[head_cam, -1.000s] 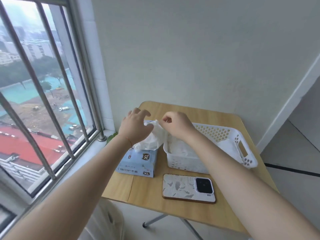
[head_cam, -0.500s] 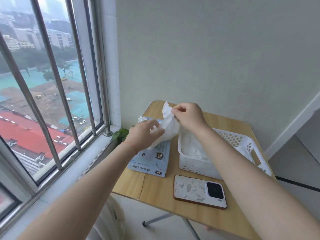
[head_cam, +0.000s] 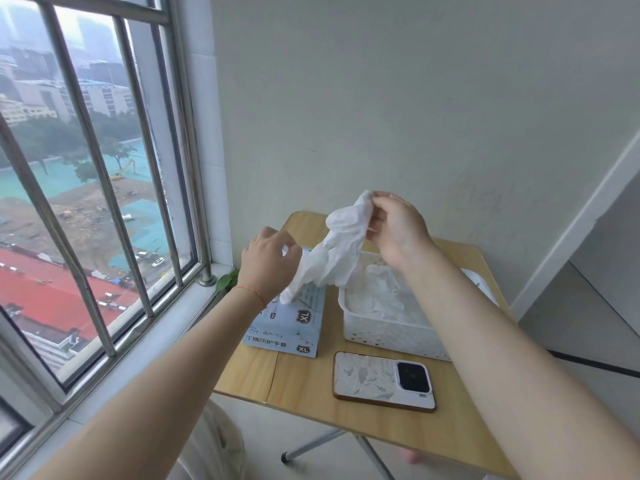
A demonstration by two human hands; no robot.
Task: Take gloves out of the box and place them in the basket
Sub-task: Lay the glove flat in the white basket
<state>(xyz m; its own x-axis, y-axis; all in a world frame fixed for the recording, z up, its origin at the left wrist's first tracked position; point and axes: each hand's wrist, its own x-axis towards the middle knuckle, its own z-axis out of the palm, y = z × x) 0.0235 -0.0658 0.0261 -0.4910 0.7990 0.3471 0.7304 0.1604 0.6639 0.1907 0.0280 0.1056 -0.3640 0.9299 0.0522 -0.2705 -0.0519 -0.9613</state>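
A white glove (head_cam: 337, 249) hangs stretched between the box and the basket. My right hand (head_cam: 394, 230) pinches its upper end, raised above the basket's left end. My left hand (head_cam: 268, 268) hovers over the light blue glove box (head_cam: 294, 327), fingers curled close to the glove's lower part; whether it grips the glove I cannot tell. The glove's fingertips dangle just above the box top. The white perforated basket (head_cam: 388, 332) stands to the right of the box and holds several crumpled white gloves (head_cam: 377, 292).
A phone (head_cam: 382, 381) in a pale patterned case lies face down near the front edge of the small wooden folding table (head_cam: 304, 386). A barred window (head_cam: 104, 188) runs along the left, a wall rises close behind the table, and a green leaf (head_cam: 227, 282) shows at the sill.
My right hand has lifted the glove higher and farther out of the box. My left hand stays low over the box. The camera has moved closer and turned slightly.
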